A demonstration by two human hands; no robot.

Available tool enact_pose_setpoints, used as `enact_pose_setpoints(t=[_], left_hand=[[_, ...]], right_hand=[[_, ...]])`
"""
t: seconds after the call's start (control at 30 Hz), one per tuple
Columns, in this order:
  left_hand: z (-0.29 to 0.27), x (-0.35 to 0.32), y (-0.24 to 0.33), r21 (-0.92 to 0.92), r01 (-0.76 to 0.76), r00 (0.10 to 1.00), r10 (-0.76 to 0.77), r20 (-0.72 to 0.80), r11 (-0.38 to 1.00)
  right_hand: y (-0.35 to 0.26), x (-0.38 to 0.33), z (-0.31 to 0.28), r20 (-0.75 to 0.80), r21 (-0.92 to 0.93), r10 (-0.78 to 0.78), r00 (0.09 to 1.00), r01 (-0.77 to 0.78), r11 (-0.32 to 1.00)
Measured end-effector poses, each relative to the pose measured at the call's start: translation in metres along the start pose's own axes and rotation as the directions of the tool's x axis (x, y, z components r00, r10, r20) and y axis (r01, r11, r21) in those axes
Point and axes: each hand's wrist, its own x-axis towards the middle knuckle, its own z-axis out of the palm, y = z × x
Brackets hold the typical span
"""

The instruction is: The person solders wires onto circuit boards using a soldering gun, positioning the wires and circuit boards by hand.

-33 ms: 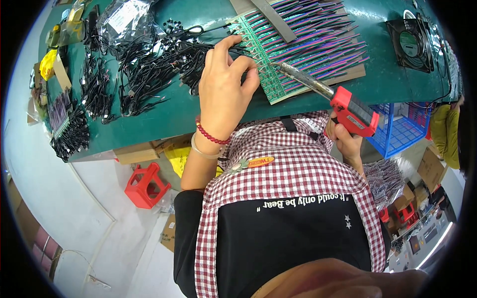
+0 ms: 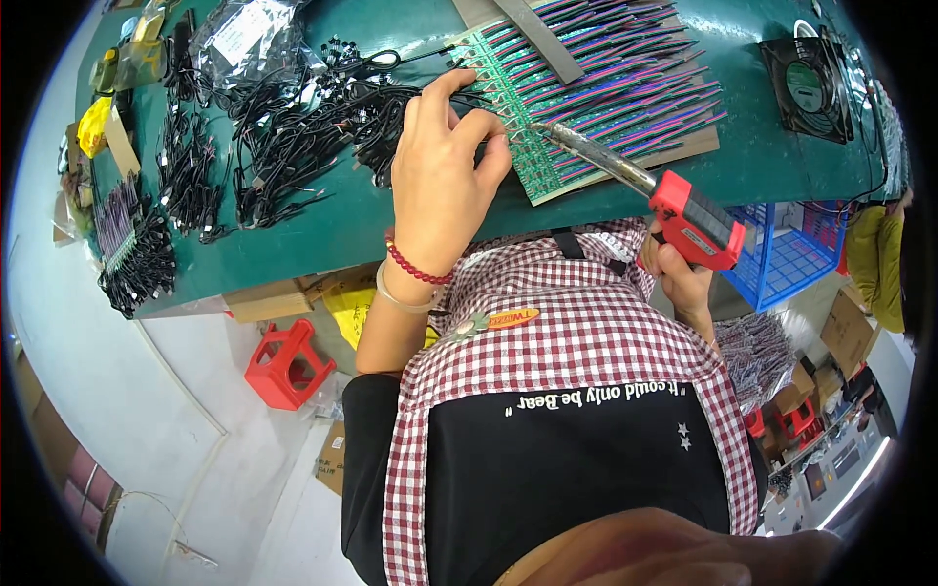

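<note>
A green circuit board strip (image 2: pixel 532 161) lies on the table, with rows of pink, blue and black wires (image 2: pixel 625 88) fanning out from its right side. Over its left edge is my left hand (image 2: pixel 445 161), thumb and index finger closed together; whatever they pinch is hidden. Black cables (image 2: pixel 381 107) run to that edge from behind this hand. My right hand (image 2: pixel 682 278) is wrapped round the handle of a red soldering iron (image 2: pixel 699 220). Its metal barrel slants up to the left, and the tip meets the board beside my left fingertips.
A grey flat bar (image 2: pixel 542 41) lies across the wires. Bundles of black cables (image 2: pixel 283 146) and a clear plastic bag (image 2: pixel 244 39) cover the table's left part. At the right stands a black fan (image 2: pixel 806 88). A blue crate (image 2: pixel 782 264) and a red stool (image 2: pixel 288 366) are below table level.
</note>
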Motion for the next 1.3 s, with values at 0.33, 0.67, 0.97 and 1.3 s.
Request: enact_pose_setpoints(t=[0.33, 0.67, 0.97, 1.3], left_hand=[[0.001, -0.001, 0.001, -0.007, 0.009, 1.0, -0.009, -0.006, 1.0], [-0.001, 0.0, 0.0, -0.002, 0.027, 0.999, -0.027, 0.028, 1.0], [0.0, -0.001, 0.001, -0.009, 0.031, 0.999, -0.031, 0.028, 0.999], [0.005, -0.003, 0.001, 0.011, 0.036, 0.999, -0.036, 0.001, 0.999]], right_hand=[[0.01, -0.01, -0.014, -0.019, -0.082, 0.045, 0.999, -0.046, 0.996], [0.001, -0.015, -0.012, -0.053, -0.199, 0.008, 0.999, -0.019, 0.98], [0.0, -0.014, -0.01, -0.015, -0.257, -0.016, 1.0, 0.012, 0.966], [-0.001, -0.021, -0.012, -0.013, -0.165, 0.035, 0.999, -0.037, 0.986]])
